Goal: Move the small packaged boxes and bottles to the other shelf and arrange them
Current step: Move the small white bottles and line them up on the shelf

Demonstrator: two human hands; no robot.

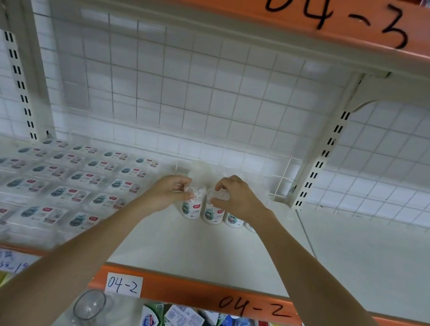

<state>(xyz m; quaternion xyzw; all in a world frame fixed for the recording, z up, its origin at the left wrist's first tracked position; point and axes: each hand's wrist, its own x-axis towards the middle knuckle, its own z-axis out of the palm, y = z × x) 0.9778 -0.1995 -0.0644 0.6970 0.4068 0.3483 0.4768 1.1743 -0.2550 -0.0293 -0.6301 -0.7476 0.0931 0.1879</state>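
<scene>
The left hand is gripping the top of one small white plastic bottle with a green printed label, fingers curled round its cap. The right hand is gripping the neighbouring white bottle likewise. Both bottles are standing upright, touching, on the cream metal shelf, with a third bottle at their 3 o'clock. Flat clear-wrapped packaged boxes are lying in rows at 9 o'clock.
</scene>
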